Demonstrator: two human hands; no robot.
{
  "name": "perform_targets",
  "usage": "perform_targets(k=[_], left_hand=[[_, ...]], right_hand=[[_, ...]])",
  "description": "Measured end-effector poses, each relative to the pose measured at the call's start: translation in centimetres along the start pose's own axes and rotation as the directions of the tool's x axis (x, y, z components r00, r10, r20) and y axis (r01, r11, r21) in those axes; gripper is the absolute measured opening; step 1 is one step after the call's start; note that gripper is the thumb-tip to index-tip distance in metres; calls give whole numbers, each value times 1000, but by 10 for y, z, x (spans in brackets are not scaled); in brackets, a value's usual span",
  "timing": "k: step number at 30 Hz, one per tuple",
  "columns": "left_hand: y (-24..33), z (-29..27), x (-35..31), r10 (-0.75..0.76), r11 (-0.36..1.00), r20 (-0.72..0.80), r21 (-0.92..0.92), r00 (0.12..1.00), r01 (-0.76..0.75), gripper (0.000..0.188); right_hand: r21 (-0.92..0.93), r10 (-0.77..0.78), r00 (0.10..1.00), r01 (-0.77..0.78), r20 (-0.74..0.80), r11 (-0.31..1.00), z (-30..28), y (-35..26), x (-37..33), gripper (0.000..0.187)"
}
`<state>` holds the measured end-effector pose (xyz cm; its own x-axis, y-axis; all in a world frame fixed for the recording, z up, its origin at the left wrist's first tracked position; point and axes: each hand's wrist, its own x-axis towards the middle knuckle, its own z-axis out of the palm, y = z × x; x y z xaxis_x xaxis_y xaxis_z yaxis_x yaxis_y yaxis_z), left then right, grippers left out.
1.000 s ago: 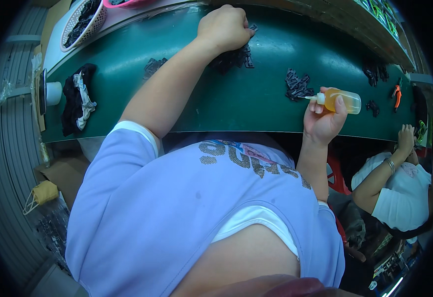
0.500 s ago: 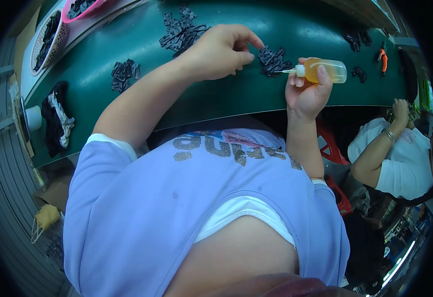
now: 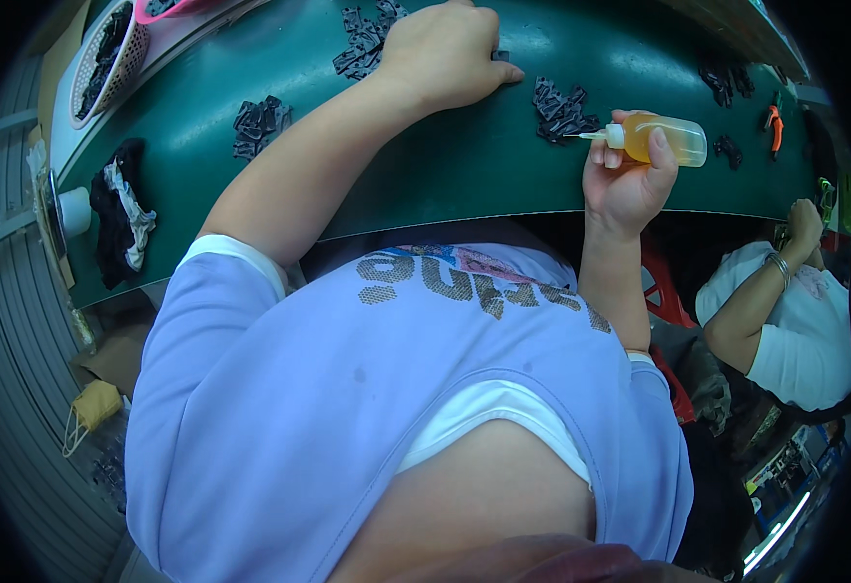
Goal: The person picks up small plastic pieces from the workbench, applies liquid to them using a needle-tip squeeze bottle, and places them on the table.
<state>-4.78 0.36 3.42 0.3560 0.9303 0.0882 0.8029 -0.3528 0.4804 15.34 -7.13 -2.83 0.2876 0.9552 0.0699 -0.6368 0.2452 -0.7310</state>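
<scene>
My right hand (image 3: 629, 189) grips a clear squeeze bottle (image 3: 660, 140) of amber liquid, tilted on its side. Its thin nozzle points left, at the edge of a pile of small black plastic parts (image 3: 561, 109). My left hand (image 3: 440, 56) is closed over the green table, left of that pile and beside a larger heap of black parts (image 3: 357, 49). A small black plastic part (image 3: 500, 56) shows between its thumb and curled fingers, most of which are hidden behind the back of the hand.
Another group of black parts (image 3: 260, 126) lies to the left on the green table (image 3: 445, 175). Dark cloth (image 3: 119, 214) sits near the left edge, a white basket (image 3: 109, 63) beyond it. Orange-handled pliers (image 3: 774, 131) lie far right. A co-worker's arm (image 3: 775, 282) rests nearby.
My left hand has moved away from the small pile, up toward the larger heap, and its fingers have closed. The right hand still holds the bottle beside the small pile. The view has shifted slightly.
</scene>
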Motion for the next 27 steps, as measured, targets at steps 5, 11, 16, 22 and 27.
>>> perform_targets(k=[5, 11, 16, 22, 27], left_hand=[[-10, 8, 0, 65, 987, -19, -146, 998, -67, 24], [-16, 18, -10, 50, 648, 298, -736, 953, 196, 15], [-16, 26, -18, 131, 485, 372, -832, 919, 268, 19], [-6, 32, -30, 176, 593, 249, -799, 953, 99, 28], [-4, 35, -32, 146, 626, 432, -737, 890, 255, 26]], right_hand=[[-5, -2, 1000, 2, -8, 1000, 0, 1, 1, 23], [14, 5, 1000, -5, -14, 1000, 0, -1, 0, 23], [6, 5, 1000, -5, -23, 1000, 0, -1, 0, 23], [-19, -37, 999, 36, -26, 999, 2, 0, -2, 20], [-111, -143, 990, 143, 2, 984, 6, 2, -6, 14]])
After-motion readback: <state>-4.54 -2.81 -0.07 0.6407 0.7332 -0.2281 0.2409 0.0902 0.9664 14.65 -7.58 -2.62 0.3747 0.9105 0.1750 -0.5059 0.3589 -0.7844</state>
